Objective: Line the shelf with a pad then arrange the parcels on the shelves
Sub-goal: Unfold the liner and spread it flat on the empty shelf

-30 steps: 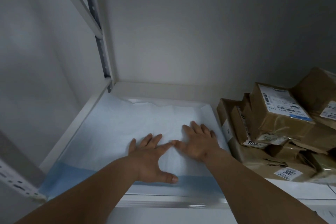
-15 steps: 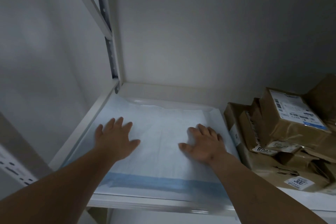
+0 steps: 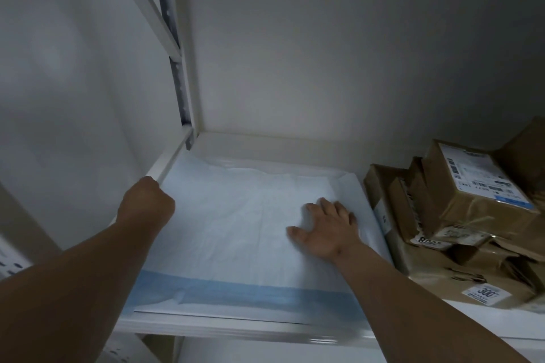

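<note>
A white pad point(image 3: 236, 233) with a blue front band lies spread over the left part of the white shelf point(image 3: 274, 144). My left hand point(image 3: 146, 203) is at the pad's left edge by the shelf's side rail, fingers curled down around that edge and hidden from view. My right hand point(image 3: 324, 230) presses flat on the pad's right side with straight, spread fingers. A pile of several brown taped parcels point(image 3: 472, 215) with white labels sits on the shelf just right of the pad.
A perforated metal upright point(image 3: 177, 68) and a diagonal brace stand at the back left corner. White walls close the shelf at the back and left. Another shelf level shows dimly below the front rail point(image 3: 236, 333).
My left hand slid from the pad's middle to its left edge and curled its fingers there. My right hand shifted slightly right and stays flat on the pad.
</note>
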A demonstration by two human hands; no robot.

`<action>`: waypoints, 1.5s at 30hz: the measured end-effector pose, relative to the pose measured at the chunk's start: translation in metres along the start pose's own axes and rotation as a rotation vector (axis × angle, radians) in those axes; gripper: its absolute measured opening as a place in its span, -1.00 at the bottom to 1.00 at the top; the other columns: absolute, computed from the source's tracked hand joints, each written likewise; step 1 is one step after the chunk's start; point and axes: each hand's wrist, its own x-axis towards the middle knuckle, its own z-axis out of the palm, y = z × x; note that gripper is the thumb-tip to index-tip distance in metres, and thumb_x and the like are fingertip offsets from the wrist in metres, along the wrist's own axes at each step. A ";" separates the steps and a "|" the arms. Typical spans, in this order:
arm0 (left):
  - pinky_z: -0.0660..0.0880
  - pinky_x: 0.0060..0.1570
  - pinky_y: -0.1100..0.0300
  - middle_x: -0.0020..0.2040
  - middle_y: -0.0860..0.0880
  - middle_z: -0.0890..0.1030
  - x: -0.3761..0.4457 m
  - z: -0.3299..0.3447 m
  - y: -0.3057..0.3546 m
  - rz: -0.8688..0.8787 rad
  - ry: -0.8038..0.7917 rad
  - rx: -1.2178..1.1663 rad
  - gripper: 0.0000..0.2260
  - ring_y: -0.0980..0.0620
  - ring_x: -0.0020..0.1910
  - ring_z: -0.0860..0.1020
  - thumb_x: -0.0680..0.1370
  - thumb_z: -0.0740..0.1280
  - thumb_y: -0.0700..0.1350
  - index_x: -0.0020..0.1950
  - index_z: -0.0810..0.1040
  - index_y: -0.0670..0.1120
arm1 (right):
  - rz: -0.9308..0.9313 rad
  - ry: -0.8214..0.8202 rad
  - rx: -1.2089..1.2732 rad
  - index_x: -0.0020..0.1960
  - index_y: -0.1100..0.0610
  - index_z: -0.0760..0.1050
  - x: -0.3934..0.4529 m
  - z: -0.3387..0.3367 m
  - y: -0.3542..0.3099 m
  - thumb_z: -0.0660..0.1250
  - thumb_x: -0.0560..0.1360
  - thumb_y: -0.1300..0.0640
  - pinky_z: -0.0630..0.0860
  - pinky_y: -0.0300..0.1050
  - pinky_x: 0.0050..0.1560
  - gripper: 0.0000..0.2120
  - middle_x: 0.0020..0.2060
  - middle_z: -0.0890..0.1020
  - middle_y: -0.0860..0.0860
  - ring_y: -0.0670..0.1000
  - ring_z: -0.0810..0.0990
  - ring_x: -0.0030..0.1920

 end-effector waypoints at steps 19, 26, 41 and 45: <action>0.34 0.31 -0.14 0.40 -0.16 0.34 -0.016 0.004 0.005 0.260 -0.121 0.492 -0.62 -0.22 0.38 0.28 0.59 0.13 -0.16 0.42 0.38 -0.12 | 0.000 -0.026 -0.003 0.55 -0.12 0.10 0.001 -0.004 0.000 0.11 0.48 -0.41 -0.01 0.21 0.51 -0.27 0.59 0.03 -0.03 0.15 -0.01 0.56; -0.11 0.54 -0.12 0.64 0.05 -0.18 -0.029 0.017 -0.017 0.484 -0.415 0.686 -0.29 -0.02 0.61 -0.15 0.55 -0.15 0.41 0.62 -0.15 0.11 | 0.014 -0.101 -0.045 0.61 -0.10 -0.20 0.002 0.007 0.004 -0.11 0.40 -0.57 -0.22 0.29 0.51 -0.07 0.60 -0.23 -0.02 0.16 -0.26 0.58; -0.18 0.51 -0.25 0.59 0.12 -0.33 -0.062 0.025 0.016 0.725 -0.680 0.697 0.21 0.01 0.59 -0.27 -0.01 -0.35 0.69 0.58 -0.30 0.19 | -0.063 -0.117 0.049 0.61 -0.14 -0.12 0.004 -0.001 0.013 0.20 0.43 -0.42 -0.24 0.22 0.52 -0.10 0.60 -0.20 -0.10 0.03 -0.27 0.58; -0.22 0.49 -0.30 0.58 0.10 -0.39 -0.067 0.022 0.021 0.742 -0.761 0.748 0.25 -0.03 0.58 -0.33 -0.03 -0.15 0.70 0.57 -0.34 0.19 | -0.055 -0.143 0.070 0.61 -0.13 -0.13 0.006 -0.005 0.016 0.25 0.41 -0.41 -0.23 0.21 0.53 -0.06 0.60 -0.19 -0.11 0.03 -0.26 0.58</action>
